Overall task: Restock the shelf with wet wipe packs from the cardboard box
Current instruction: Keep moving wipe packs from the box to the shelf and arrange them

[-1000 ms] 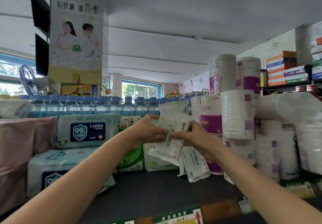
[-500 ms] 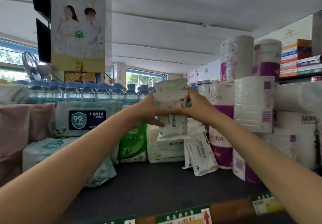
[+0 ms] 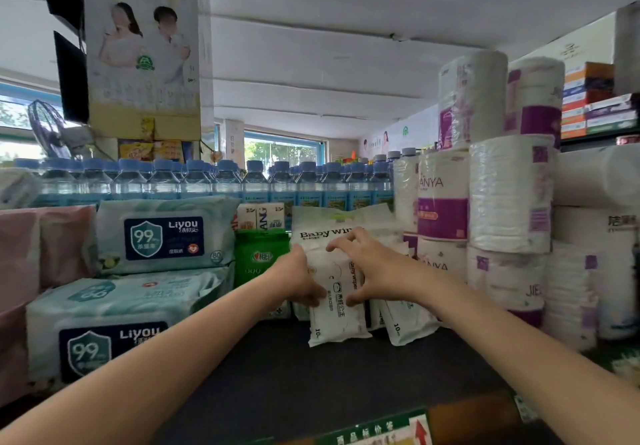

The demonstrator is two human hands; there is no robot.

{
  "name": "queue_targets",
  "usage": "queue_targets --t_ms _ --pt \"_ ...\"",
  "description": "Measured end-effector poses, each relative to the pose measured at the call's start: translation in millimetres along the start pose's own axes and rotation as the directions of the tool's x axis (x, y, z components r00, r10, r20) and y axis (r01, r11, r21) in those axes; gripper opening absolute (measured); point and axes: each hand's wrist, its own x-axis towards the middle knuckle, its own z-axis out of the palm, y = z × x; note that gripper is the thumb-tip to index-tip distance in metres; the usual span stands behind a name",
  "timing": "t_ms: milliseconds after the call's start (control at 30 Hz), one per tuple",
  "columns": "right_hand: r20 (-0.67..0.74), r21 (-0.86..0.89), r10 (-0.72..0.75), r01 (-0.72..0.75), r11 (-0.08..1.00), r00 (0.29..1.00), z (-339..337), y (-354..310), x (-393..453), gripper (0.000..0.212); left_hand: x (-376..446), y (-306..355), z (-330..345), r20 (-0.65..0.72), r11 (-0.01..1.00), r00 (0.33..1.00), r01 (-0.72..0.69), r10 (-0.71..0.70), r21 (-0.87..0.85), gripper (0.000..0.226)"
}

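A small white wet wipe pack (image 3: 337,320) stands upright on the dark shelf (image 3: 304,378), in front of a larger white "Baby wipes" pack (image 3: 318,224). My left hand (image 3: 296,280) grips its left edge, thumb on the front. My right hand (image 3: 369,268) holds its right edge, with the thumb on the front and the fingers spread over the top. A second small white pack (image 3: 403,323) leans just to the right. The cardboard box is out of view.
Large blue Liyou wipe packs (image 3: 162,236) are stacked at the left beside pink packs (image 3: 20,254). A green pack (image 3: 259,257) stands left of my hands. Tall paper rolls (image 3: 509,195) fill the right. Water bottles (image 3: 207,181) line the back. Price tags (image 3: 374,432) run along the front edge.
Both hands have brought the small pack down from chest height, and it now stands on the shelf in front of the large pack. The camera has tilted slightly.
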Motion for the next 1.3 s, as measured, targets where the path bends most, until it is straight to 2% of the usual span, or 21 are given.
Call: queue_targets --t_ms 100,167,233,333,433,567,667,733,800,867,933,1000,1067,1167,1233,1300 --pt "-0.04 -0.087 -0.016 0.012 0.996 0.999 10 -4 -2 0.078 -3 0 4 -0.063 0.982 0.997 -0.031 0.043 0.186 0.067" --pt "-0.08 -0.089 -0.008 0.001 0.996 0.997 9 -7 -4 0.072 -6 1 1 -0.073 0.932 0.994 -0.055 0.087 0.358 0.075" --pt "-0.148 -0.073 0.018 -0.029 0.997 0.989 1 -11 -8 0.064 -14 -2 -7 -0.097 0.884 0.985 -0.081 0.141 0.46 0.079" --pt "-0.199 -0.099 0.08 -0.101 0.99 0.977 -13 -16 -23 0.054 -29 -9 -22 -0.151 0.88 0.96 -0.147 0.238 0.452 0.056" --pt "-0.147 -0.117 0.148 -0.166 0.979 0.978 -25 -21 -48 0.046 -47 -7 -30 -0.185 0.857 0.913 -0.25 0.364 0.452 0.039" --pt "-0.106 -0.085 0.291 -0.3 0.95 0.951 -30 -37 -105 0.037 -95 18 -16 -0.086 0.751 0.792 -0.531 0.605 0.393 0.032" --pt "-0.114 -0.05 0.428 -0.436 0.899 0.896 -29 -51 -167 0.035 -144 34 16 0.057 0.583 0.644 -0.723 0.763 0.371 0.027" --pt "-0.07 -0.036 0.527 -0.53 0.847 0.847 -27 -63 -222 0.033 -177 40 47 0.192 0.457 0.545 -0.813 0.816 0.362 0.028" --pt "0.048 -0.118 0.653 -0.645 0.755 0.756 -27 -78 -289 0.032 -212 45 87 0.374 0.351 0.465 -0.875 0.803 0.334 0.029" --pt "0.176 -0.161 0.771 -0.755 0.636 0.612 -25 -95 -365 0.032 -255 51 132 0.558 0.269 0.366 -0.93 0.744 0.251 0.028" --pt "0.235 -0.13 0.857 -0.859 0.495 0.459 -20 -116 -448 0.029 -307 52 179 0.696 0.176 0.204 -0.978 0.688 0.112 0.031" --pt "0.234 -0.096 0.934 -0.949 0.299 0.271 -11 -141 -529 0.026 -363 49 225 0.788 0.069 0.029 -0.997 0.615 -0.018 0.032" --pt "0.243 -0.057 0.966 -0.993 0.101 0.084 7 -165 -606 0.026 -420 41 267 0.835 -0.012 -0.114 -0.992 0.539 -0.127 0.032" --pt "0.296 -0.044 0.941 -0.986 -0.158 -0.164 49 -203 -712 0.024 -502 25 321 0.86 -0.097 -0.275 -0.961 0.43 -0.259 0.033" --pt "0.364 -0.065 0.887 -0.958 -0.278 -0.282 77 -230 -770 0.015 -546 17 354 0.862 -0.13 -0.358 -0.934 0.359 -0.333 0.034" --pt "0.464 -0.063 0.82 -0.936 -0.345 -0.334 103 -254 -820 0.003 -586 12 386 0.855 -0.132 -0.421 -0.907 0.303 -0.4 0.032"
